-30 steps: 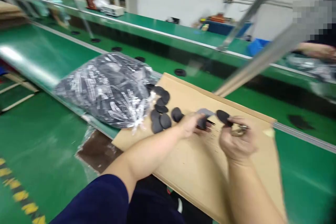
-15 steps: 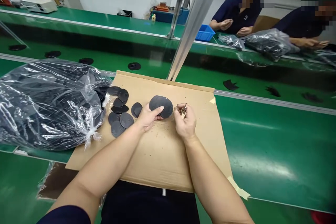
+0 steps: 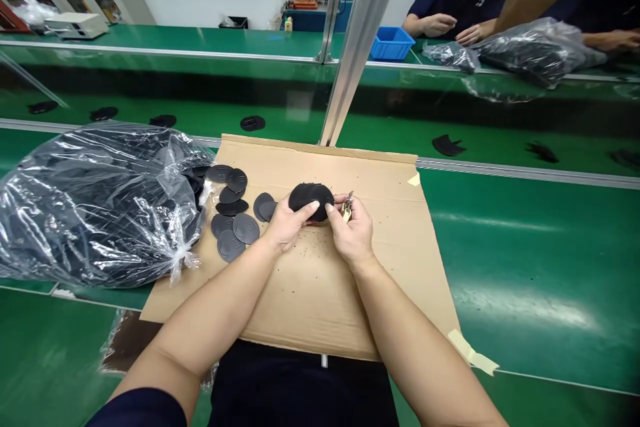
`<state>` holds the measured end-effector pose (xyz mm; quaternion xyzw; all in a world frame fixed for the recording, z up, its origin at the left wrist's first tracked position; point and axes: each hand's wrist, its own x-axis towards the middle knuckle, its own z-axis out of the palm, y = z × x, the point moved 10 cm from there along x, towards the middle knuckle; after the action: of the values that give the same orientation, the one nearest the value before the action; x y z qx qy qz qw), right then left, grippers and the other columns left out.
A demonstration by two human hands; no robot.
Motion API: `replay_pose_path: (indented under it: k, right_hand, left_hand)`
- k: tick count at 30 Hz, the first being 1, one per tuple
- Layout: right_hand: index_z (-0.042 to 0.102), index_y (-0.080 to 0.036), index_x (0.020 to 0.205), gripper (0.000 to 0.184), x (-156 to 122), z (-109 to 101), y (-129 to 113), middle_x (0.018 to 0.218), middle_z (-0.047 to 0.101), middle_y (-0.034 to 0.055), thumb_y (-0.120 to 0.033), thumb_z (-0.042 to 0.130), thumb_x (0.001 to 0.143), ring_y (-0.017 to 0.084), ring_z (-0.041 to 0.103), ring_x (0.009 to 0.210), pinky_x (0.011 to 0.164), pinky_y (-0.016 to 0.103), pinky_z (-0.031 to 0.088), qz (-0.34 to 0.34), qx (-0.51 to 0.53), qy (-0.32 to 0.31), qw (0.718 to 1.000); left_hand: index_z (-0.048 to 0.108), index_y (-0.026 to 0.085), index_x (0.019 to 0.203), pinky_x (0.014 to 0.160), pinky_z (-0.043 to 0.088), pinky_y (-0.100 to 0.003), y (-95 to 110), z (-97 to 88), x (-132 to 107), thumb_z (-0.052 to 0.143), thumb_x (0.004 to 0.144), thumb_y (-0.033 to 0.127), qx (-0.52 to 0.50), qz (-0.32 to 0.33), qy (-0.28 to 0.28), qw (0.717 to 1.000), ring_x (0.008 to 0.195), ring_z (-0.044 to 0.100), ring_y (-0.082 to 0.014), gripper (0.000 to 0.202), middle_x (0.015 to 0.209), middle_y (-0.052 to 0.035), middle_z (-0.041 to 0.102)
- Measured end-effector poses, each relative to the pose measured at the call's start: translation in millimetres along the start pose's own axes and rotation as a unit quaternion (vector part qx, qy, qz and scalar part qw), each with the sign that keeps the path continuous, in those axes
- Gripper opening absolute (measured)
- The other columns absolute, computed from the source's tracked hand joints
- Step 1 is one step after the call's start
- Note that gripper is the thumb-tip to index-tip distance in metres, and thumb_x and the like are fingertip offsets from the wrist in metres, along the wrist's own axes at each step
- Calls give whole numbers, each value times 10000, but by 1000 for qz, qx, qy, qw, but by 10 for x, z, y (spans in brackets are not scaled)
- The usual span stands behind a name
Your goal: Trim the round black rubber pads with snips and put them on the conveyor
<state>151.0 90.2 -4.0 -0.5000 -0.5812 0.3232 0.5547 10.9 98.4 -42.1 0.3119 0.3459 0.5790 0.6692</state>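
My left hand (image 3: 290,221) grips a round black disc (image 3: 309,199) by its lower left edge, above a flat cardboard sheet (image 3: 310,280). My right hand (image 3: 353,230) is closed round a small brass-coloured tool (image 3: 347,207) and its thumb touches the disc's right edge. Several more black discs (image 3: 235,210) lie loose on the cardboard to the left. A clear plastic bag (image 3: 95,203) full of black discs rests at the cardboard's left edge.
A green conveyor belt (image 3: 500,140) carrying scattered black discs runs behind the cardboard. A slanted metal post (image 3: 357,47) rises from it. Across the belt two people in dark blue handle similar bags (image 3: 535,53), beside a blue bin (image 3: 391,43).
The view swung from the left to face the cardboard squarely. My hands drew together; the right thumb now touches the disc that the left hand holds, and the disc is tilted more edge-on.
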Motion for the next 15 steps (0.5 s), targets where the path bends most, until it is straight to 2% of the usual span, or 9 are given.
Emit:
replay_pose_path:
  k: [4, 11, 15]
  right_hand:
    - [583, -198, 921, 208, -18, 12, -16, 792, 607, 6, -381, 627, 832, 145, 562, 685, 694, 289, 479, -7, -22, 3, 1000]
    - [596, -197, 1003, 295, -34, 33, -29, 929, 648, 45, -434, 632, 831, 181, 602, 827, 807, 327, 496, 4, 16, -5, 1000]
    - [591, -197, 942, 309, -25, 67, 31, 845, 619, 15, -430, 700, 771, 155, 579, 747, 743, 304, 500, 45, 106, -12, 993]
  left_hand:
    - [698, 151, 1017, 1000, 453, -383, 78, -37, 2, 825, 642, 295, 19, 41, 12, 999, 1063, 619, -226, 421, 1100, -84, 689]
    - [727, 167, 983, 997, 454, -373, 101, 61, -25, 814, 655, 297, 31, 43, -22, 998, 1042, 629, -223, 363, 1056, -71, 706]
    - [720, 158, 993, 993, 456, -377, 94, 95, -47, 792, 686, 290, 34, 38, -45, 998, 1038, 628, -219, 342, 1057, -76, 703]
